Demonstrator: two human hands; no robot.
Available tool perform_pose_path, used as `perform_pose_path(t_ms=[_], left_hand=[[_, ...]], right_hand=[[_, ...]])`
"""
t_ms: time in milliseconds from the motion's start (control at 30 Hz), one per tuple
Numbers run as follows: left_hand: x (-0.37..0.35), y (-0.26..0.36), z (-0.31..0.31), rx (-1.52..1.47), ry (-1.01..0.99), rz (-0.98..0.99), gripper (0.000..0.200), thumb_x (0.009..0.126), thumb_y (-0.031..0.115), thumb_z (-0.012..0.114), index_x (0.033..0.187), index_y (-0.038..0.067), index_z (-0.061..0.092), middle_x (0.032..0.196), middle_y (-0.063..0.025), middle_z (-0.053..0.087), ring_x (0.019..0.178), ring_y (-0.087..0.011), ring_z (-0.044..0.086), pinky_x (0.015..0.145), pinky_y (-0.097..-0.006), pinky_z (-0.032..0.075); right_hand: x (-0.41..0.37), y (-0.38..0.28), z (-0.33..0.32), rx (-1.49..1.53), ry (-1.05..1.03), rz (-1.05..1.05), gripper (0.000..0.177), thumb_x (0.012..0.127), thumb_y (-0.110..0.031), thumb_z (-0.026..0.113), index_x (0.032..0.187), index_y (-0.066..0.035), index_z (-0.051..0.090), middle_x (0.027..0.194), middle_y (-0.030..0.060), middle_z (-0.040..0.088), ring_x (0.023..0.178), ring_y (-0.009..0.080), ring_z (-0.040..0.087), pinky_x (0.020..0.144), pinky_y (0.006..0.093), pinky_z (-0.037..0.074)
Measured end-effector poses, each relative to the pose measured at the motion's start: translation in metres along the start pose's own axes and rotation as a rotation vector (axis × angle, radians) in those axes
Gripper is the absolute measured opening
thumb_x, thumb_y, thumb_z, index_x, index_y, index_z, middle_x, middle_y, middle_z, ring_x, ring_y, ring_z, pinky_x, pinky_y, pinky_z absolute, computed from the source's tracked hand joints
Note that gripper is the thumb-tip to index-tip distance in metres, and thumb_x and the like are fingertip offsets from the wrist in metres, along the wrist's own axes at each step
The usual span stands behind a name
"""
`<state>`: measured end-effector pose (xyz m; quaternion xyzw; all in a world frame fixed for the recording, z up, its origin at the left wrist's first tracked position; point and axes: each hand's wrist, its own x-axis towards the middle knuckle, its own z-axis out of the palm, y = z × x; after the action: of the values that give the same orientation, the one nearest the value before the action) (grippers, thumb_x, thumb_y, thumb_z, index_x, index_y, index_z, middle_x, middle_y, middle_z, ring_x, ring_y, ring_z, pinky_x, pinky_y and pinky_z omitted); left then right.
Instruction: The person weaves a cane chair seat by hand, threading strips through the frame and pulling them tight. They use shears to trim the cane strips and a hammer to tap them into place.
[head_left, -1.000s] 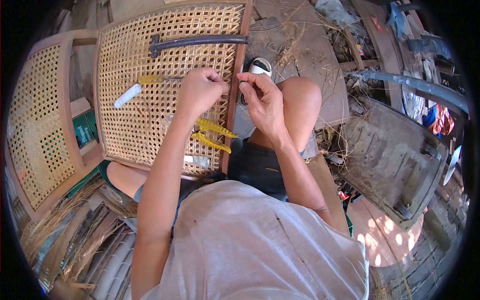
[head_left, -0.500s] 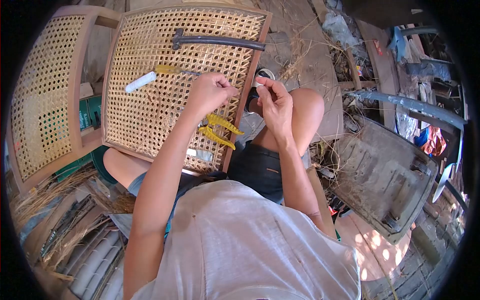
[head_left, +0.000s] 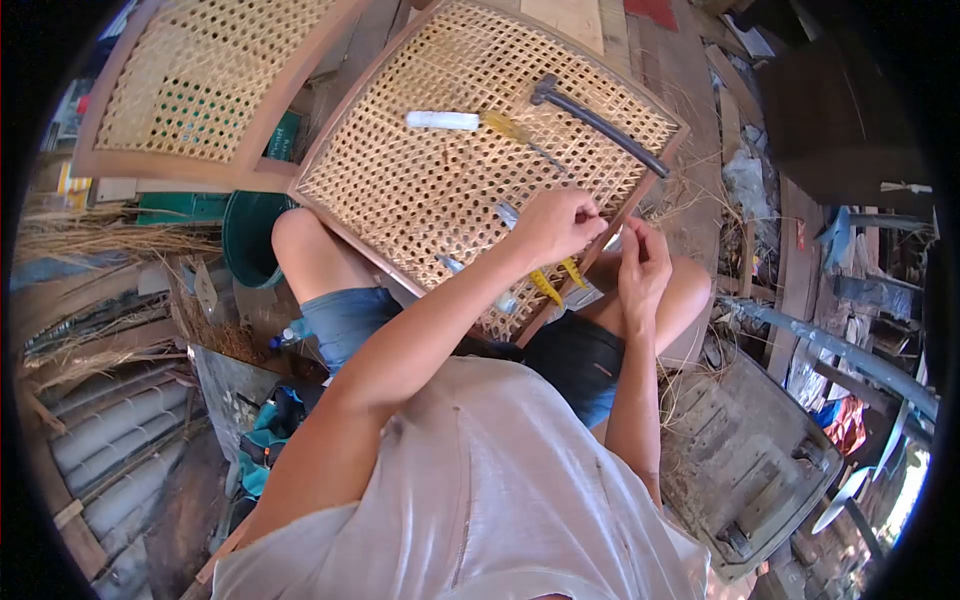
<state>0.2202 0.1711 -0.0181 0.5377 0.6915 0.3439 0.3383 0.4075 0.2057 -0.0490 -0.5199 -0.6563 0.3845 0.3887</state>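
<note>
My left hand (head_left: 562, 229) is over the right edge of a woven cane panel (head_left: 400, 165) in a wooden frame, fingertips pinched together. Close beside it, just outside the frame, my right hand (head_left: 645, 264) also has thumb and fingers pressed together. Whatever thin thing they may hold is too small to make out. Yellow-handled pliers (head_left: 546, 288) lie on the cane below my left hand, partly covered by it. A hammer (head_left: 605, 128) rests across the upper right of the panel. Left of it are a screwdriver with a yellow handle (head_left: 505, 126) and a white stick-shaped piece (head_left: 442, 120).
A second cane panel (head_left: 215, 65) in a wooden frame joins at the left. Below it stands a green bucket (head_left: 250, 240). A worn grey board with wheels (head_left: 750, 455) lies at right, near a long grey pipe (head_left: 830, 350). Loose cane strands litter the floor.
The view has turned, so the panel and tools appear rotated and farther right. My hands remain pinched and are now lower against the panel's edge, the left covering more of the pliers.
</note>
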Motion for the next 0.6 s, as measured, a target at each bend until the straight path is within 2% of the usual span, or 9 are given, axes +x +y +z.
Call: perform_pose_path(t_ms=[33,100,200,333,433,500,533,567,600], left_hand=[[-0.016,-0.004,-0.009,-0.139,0.037,0.077,0.018,0.088,0.019,0.074,0.094,0.002,0.073,0.082,-0.0155,0.072,0.071,-0.0277,0.070,0.070,-0.0403,0.055],[-0.047,-0.023,-0.046,-0.059,0.191,0.089,0.011,0.091,0.014,0.072,0.095,0.004,0.072,0.090,-0.0129,0.072,0.080,-0.0247,0.068,0.077,-0.0379,0.055],[-0.077,-0.068,-0.105,0.316,0.559,0.169,0.011,0.091,0.014,0.072,0.097,0.005,0.073,0.097,-0.0121,0.071,0.095,-0.0250,0.067,0.087,-0.0394,0.052],[-0.096,-0.112,-0.140,0.561,0.512,0.221,0.013,0.087,0.014,0.075,0.096,0.006,0.072,0.092,-0.0119,0.071,0.094,-0.0278,0.067,0.085,-0.0401,0.054],[-0.104,-0.120,-0.148,0.452,0.279,0.088,0.013,0.090,0.011,0.073,0.101,0.005,0.071,0.095,-0.0106,0.072,0.088,-0.0244,0.068,0.079,-0.0377,0.055],[-0.113,-0.102,-0.153,-0.069,0.247,-0.055,0.010,0.095,0.009,0.069,0.103,0.005,0.071,0.093,-0.0087,0.071,0.075,-0.0196,0.065,0.071,-0.0335,0.054],[-0.118,-0.097,-0.154,-0.280,0.238,-0.065,0.013,0.099,0.012,0.067,0.106,0.001,0.070,0.085,-0.0046,0.066,0.062,-0.0089,0.057,0.060,-0.0249,0.049],[-0.124,-0.087,-0.160,-0.287,0.240,-0.062,0.013,0.099,0.012,0.067,0.106,0.001,0.070,0.085,-0.0046,0.066,0.062,-0.0089,0.057,0.060,-0.0249,0.049],[-0.131,-0.072,-0.171,-0.552,0.158,-0.158,0.013,0.100,0.012,0.066,0.106,0.001,0.069,0.083,-0.0025,0.065,0.060,-0.0067,0.053,0.057,-0.0228,0.046]], right_hand=[[-0.011,-0.009,0.000,-0.002,-0.004,-0.005,0.018,0.092,-0.007,0.070,0.110,-0.004,0.075,0.096,0.0103,0.070,0.084,0.0203,0.064,0.077,0.0316,0.052],[-0.036,-0.039,0.005,-0.300,-0.138,-0.425,0.028,0.089,-0.015,0.074,0.117,-0.011,0.074,0.100,0.0096,0.067,0.090,0.0274,0.064,0.080,0.0388,0.051],[-0.063,-0.072,0.025,-0.662,-0.381,-0.469,0.046,0.087,-0.029,0.075,0.131,-0.019,0.067,0.120,0.0055,0.062,0.107,0.0266,0.057,0.088,0.0427,0.044],[-0.044,-0.071,0.060,-0.727,-0.307,-0.545,0.042,0.089,-0.026,0.072,0.130,-0.019,0.067,0.114,0.0045,0.063,0.101,0.0279,0.059,0.087,0.0428,0.046],[-0.016,-0.072,0.087,-0.735,-0.284,-0.594,0.042,0.089,-0.023,0.071,0.131,-0.019,0.067,0.123,0.0060,0.061,0.106,0.0283,0.057,0.087,0.0430,0.043],[-0.010,-0.087,0.095,-0.769,-0.208,-0.639,0.039,0.091,-0.024,0.072,0.129,-0.017,0.069,0.118,0.0069,0.064,0.101,0.0261,0.059,0.084,0.0416,0.045],[-0.007,-0.096,0.100,-0.792,-0.124,-0.681,0.036,0.092,-0.025,0.072,0.127,-0.015,0.070,0.114,0.0078,0.067,0.096,0.0238,0.061,0.081,0.0402,0.046],[-0.012,-0.103,0.105,-0.799,-0.124,-0.686,0.036,0.092,-0.025,0.072,0.127,-0.015,0.070,0.114,0.0078,0.067,0.096,0.0238,0.061,0.081,0.0402,0.046],[-0.022,-0.110,0.112,-0.351,-0.339,-0.395,0.032,0.095,-0.028,0.071,0.123,-0.012,0.071,0.104,0.0074,0.068,0.089,0.0201,0.061,0.076,0.0381,0.048]])
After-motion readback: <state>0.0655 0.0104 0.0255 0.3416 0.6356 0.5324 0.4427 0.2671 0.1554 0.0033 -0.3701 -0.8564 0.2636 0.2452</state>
